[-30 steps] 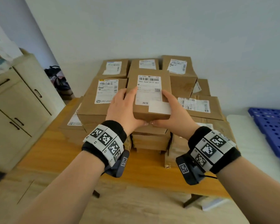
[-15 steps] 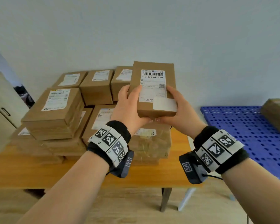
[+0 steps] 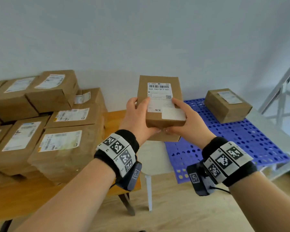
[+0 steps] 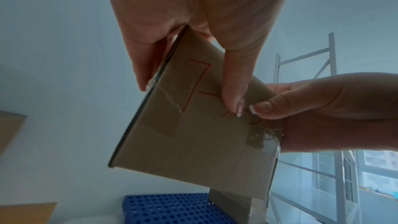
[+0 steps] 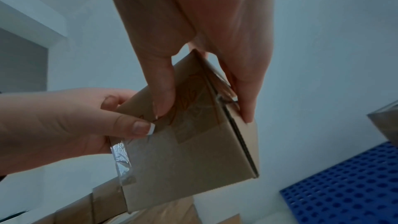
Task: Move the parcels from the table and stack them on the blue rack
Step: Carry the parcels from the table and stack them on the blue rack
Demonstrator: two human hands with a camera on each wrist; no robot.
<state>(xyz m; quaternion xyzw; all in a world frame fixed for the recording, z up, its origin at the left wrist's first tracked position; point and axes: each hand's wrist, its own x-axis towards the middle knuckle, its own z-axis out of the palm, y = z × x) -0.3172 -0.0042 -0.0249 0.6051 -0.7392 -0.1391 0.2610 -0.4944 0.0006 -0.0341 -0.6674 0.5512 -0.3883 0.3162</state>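
Both hands hold one brown cardboard parcel [image 3: 159,101] with a white barcode label on top. It hangs in the air between the wooden table and the blue rack [image 3: 241,139]. My left hand [image 3: 138,114] grips its left side and my right hand [image 3: 187,118] its right side, thumbs on the label and fingers underneath. The left wrist view shows the parcel's taped underside [image 4: 193,134], and so does the right wrist view [image 5: 189,151]. Another parcel [image 3: 228,104] lies on the far right of the rack. Several parcels [image 3: 62,143] are stacked on the table at the left.
The wooden table [image 3: 114,118] ends just left of the held parcel. The perforated rack lies on a white surface [image 3: 151,158] with a thin white leg. A grey metal shelf frame [image 3: 281,91] stands at the far right, and the wall is close behind.
Both hands lifted the parcel off the table stack and carried it right. The view swung with them, so the stack now lies at the left and the blue rack has come into view.
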